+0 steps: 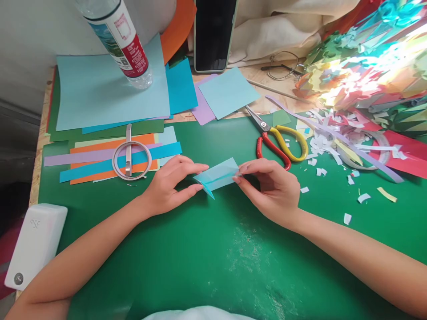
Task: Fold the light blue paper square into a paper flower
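Observation:
A small folded piece of light blue paper (222,174) is held between my two hands, above the green mat (187,249). Its creases show, and a narrow flap points down at its left end. My left hand (173,182) pinches that left end between thumb and forefinger. At the opposite end my right hand (271,186) grips the paper with thumb and fingertips; its other fingers curl inward. Just beyond the right hand lie scissors (278,138) with one red and one yellow handle. Left of the left hand, a roll of tape (115,162) rests on coloured paper strips (66,158).
A plastic bottle (123,40) stands on stacked paper sheets (86,98) at back left. A phone (215,35) leans upright behind light blue paper (230,93). Glasses (285,66), paper scraps (328,142) and coloured paper pieces (367,75) lie right. A white power bank (36,244) sits near left.

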Motion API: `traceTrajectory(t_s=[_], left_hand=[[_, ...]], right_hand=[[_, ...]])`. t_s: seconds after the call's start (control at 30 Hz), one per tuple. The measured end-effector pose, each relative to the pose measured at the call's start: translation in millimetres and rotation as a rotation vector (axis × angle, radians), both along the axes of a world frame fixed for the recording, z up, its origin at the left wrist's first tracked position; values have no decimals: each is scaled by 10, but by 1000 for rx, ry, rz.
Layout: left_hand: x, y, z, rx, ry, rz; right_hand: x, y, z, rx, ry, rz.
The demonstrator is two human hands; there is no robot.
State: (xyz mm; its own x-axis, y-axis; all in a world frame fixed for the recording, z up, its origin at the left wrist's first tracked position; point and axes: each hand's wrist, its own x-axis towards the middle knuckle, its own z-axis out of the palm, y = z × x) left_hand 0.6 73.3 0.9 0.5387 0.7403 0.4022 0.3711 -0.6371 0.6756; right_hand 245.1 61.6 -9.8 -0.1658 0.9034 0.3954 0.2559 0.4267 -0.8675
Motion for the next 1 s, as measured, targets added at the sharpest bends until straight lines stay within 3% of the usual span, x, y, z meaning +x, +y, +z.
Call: traceTrajectory(t_s=[0.2,0.43,0.7,1.0], left_hand=[[18,8,-8,29,-11,-63],[5,1,-13,-52,-63,-55],[2,8,5,-14,-34,-27],[1,-9,-14,-5,-9,-90]], right_hand=[[1,42,14,49,-55,35],[24,59,32,75,-133,292],[60,67,89,113,-206,562],[-11,8,60,587,-481,389]])
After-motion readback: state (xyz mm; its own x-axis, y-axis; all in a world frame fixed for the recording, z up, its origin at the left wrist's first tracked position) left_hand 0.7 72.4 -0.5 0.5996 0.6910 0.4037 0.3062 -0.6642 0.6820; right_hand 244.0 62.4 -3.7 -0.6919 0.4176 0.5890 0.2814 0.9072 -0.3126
